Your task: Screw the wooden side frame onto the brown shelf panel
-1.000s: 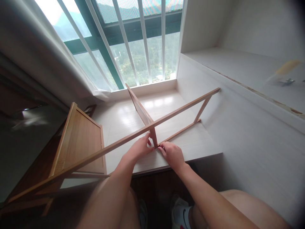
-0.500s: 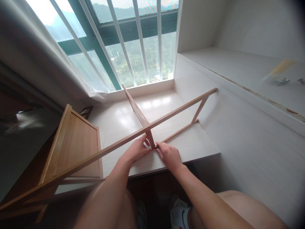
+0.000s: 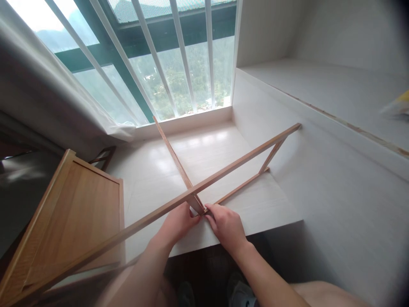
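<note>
A light wooden frame (image 3: pixel 236 160) of thin bars lies on its side across a white window ledge (image 3: pixel 223 145). A flat wooden shelf panel (image 3: pixel 174 155) stands on edge and meets the frame near the ledge's front. My left hand (image 3: pixel 179 221) grips the lower end of that panel where it joins the long upper bar. My right hand (image 3: pixel 225 224) pinches the end of the lower bar at the same joint, fingers pressed together. Whether a small part sits between the fingers is hidden.
A wooden tray-like shelf (image 3: pixel 70 221) leans at the left, off the ledge. Behind the ledge, a barred window (image 3: pixel 172 72) has a white curtain (image 3: pixel 41 98) at its left. A higher white shelf (image 3: pixel 319 89) runs along the right, with a blurred object (image 3: pixel 396 106) on it.
The view has tilted down and left a little. Both hands stay at the joint, sitting lower in the picture; the frame and panel keep their places on the ledge.
</note>
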A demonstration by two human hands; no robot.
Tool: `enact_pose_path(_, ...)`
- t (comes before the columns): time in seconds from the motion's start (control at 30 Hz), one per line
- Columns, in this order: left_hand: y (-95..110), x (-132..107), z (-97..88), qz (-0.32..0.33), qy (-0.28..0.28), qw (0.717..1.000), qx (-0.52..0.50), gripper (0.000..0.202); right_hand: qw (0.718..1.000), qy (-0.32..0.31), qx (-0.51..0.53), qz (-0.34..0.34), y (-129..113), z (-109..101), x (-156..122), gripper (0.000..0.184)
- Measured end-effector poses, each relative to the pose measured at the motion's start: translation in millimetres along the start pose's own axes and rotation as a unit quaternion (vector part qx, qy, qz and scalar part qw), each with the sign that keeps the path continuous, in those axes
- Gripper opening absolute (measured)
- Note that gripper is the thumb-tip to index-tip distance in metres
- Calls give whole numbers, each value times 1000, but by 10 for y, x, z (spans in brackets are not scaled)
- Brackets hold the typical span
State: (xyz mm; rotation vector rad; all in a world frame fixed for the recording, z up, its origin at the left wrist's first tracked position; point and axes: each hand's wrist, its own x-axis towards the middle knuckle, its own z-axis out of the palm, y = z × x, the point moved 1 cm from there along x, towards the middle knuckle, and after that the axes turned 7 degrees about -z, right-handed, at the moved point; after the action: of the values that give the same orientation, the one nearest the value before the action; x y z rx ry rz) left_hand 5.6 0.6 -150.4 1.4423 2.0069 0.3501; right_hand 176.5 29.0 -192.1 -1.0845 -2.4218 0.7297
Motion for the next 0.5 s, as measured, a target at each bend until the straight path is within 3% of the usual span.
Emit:
enact_pose_path(0.2, 103, -38, -21, -66, -30, 997, 35, 16, 1000, -3, 9, 15, 6, 23, 11, 30)
enact_pose_path(0.5, 152, 12, -58, -82, -8, 997, -11, 18, 1000, -4, 4, 11, 35, 68, 0, 30)
